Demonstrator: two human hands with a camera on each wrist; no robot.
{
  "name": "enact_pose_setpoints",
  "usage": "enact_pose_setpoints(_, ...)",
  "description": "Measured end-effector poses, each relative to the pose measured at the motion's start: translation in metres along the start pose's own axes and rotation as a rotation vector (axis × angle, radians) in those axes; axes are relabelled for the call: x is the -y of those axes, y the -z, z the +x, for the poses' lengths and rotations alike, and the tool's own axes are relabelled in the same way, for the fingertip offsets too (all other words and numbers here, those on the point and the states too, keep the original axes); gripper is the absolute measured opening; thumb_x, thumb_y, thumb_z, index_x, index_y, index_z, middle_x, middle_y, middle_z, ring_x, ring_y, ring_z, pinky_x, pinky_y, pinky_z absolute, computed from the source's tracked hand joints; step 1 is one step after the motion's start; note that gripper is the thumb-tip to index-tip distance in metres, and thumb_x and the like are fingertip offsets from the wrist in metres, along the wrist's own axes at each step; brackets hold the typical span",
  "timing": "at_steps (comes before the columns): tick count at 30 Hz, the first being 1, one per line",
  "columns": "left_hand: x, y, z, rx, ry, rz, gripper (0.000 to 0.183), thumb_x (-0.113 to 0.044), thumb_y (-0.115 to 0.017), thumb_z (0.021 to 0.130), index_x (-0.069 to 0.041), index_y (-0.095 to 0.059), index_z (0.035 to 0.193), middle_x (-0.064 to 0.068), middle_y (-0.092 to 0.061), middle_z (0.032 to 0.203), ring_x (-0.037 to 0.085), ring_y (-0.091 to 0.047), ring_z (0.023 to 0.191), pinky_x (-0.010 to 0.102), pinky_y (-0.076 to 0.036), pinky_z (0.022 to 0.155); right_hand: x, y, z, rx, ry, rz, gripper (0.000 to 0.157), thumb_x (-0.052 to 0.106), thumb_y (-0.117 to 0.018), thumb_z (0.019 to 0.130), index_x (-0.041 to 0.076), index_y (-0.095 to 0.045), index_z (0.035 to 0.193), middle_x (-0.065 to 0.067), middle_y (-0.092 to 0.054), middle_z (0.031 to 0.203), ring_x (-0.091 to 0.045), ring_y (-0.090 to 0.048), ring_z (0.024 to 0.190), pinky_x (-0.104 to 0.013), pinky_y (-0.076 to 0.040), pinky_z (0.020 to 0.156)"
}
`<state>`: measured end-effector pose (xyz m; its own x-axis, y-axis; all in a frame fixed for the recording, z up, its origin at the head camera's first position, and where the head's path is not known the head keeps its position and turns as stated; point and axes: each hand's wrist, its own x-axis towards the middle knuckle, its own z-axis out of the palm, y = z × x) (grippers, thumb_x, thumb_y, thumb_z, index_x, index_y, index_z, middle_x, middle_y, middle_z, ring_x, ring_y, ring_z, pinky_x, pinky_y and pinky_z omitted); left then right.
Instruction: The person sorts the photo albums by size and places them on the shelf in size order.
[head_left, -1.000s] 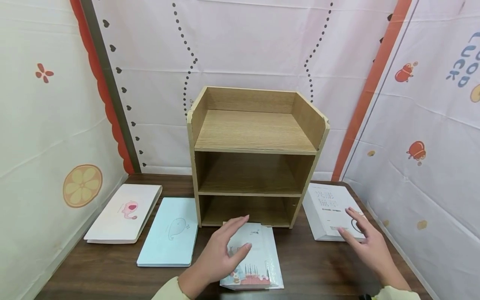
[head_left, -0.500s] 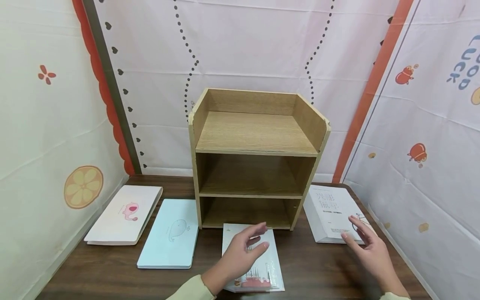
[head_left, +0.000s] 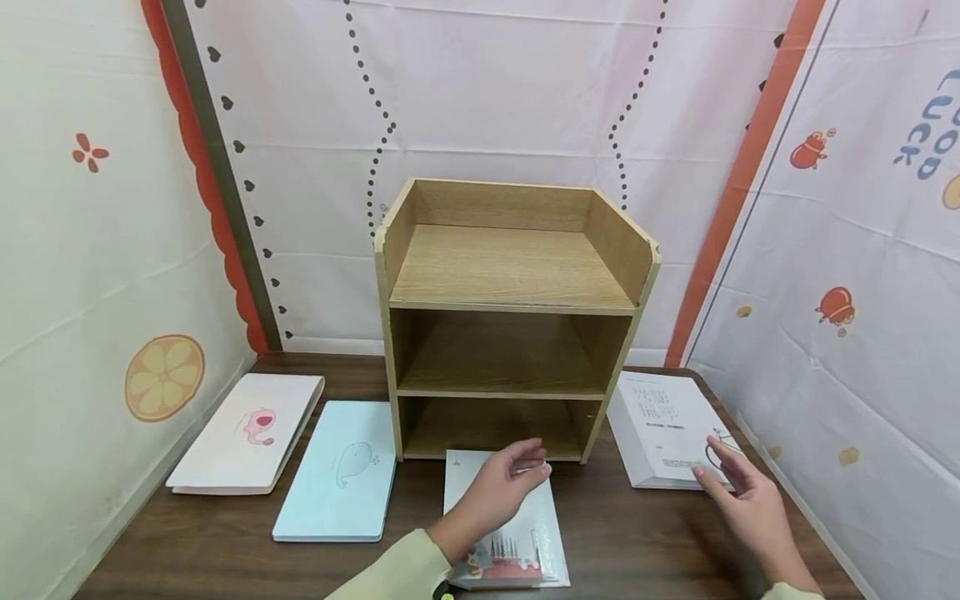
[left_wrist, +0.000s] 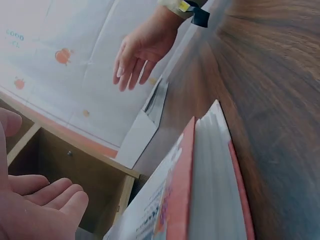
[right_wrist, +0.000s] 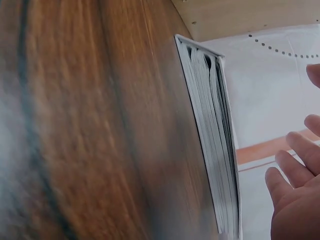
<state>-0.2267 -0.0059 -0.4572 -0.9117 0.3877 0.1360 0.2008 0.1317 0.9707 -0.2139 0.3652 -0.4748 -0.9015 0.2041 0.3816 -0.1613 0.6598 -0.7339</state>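
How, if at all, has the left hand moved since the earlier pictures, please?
Yes: in the head view, the left hand has moved rightward, judged against the wooden shelf unit behind it.

Left hand (head_left: 493,490) loosely curved; right hand (head_left: 754,508) relaxed, well apart.

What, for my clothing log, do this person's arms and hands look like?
The left hand and right hand are gloveless. The left sleeve and right sleeve are pale yellow-green. A dark band with a yellow patch shows at the right sleeve; a similar band at the left.
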Motion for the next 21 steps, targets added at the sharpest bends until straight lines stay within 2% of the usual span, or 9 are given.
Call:
enact_pose_setpoints(5,-0.001,-0.008,0.009,0.022,0.048,-0.025,0.055,-0.033,-0.062,0.103,-0.004,-0.050,0.148,0.016,-0.063,0.140,0.030,-0.060,0.130,0.047,-0.053,0.106,-0.002,0.002,0.006,-0.011,-0.054,-0.035,0.061,0.036,-0.074,0.096,0.005,-0.057,0.145,-0.011,-0.055,0.151,0.031,-0.036,0.107,0.008,-0.036,0.088)
enact_pose_setpoints(8,-0.002,-0.012,0.014,0.028,0.060,-0.026,0.057,-0.034,-0.062,0.103,-0.004,-0.049,0.149,0.015,-0.063,0.140,0.030,-0.060,0.131,0.048,-0.053,0.107,-0.005,0.003,0.011,-0.014,-0.065,-0.038,0.061,0.036,-0.075,0.095,0.005,-0.058,0.144,-0.020,-0.054,0.151,0.032,-0.036,0.107,0.008,-0.035,0.088)
enact_pose_setpoints(18,-0.002,-0.039,0.028,0.010,0.102,-0.041,0.060,-0.033,-0.065,0.102,0.000,-0.048,0.149,0.010,-0.067,0.134,0.024,-0.064,0.124,0.044,-0.055,0.104,-0.010,0.010,0.022,0.011,-0.166,-0.036,0.067,0.042,-0.073,0.095,0.002,-0.056,0.146,-0.024,-0.052,0.151,0.028,-0.038,0.107,0.007,-0.036,0.085)
enact_pose_setpoints(20,-0.004,-0.044,0.030,0.007,0.112,-0.056,0.060,-0.033,-0.065,0.101,-0.001,-0.048,0.149,0.010,-0.067,0.134,0.023,-0.064,0.124,0.043,-0.055,0.103,-0.011,0.012,0.024,0.032,-0.182,-0.040,0.068,0.042,-0.073,0.095,0.001,-0.054,0.146,-0.025,-0.051,0.151,0.017,-0.046,0.120,0.007,-0.036,0.084)
enact_pose_setpoints(21,-0.005,-0.046,0.032,0.004,0.116,-0.061,0.060,-0.033,-0.066,0.101,-0.001,-0.049,0.149,0.010,-0.067,0.134,0.023,-0.064,0.123,0.043,-0.056,0.103,-0.012,0.013,0.025,0.045,-0.186,-0.041,0.069,0.043,-0.072,0.096,0.001,-0.054,0.147,-0.026,-0.050,0.152,0.007,-0.049,0.129,0.007,-0.035,0.083)
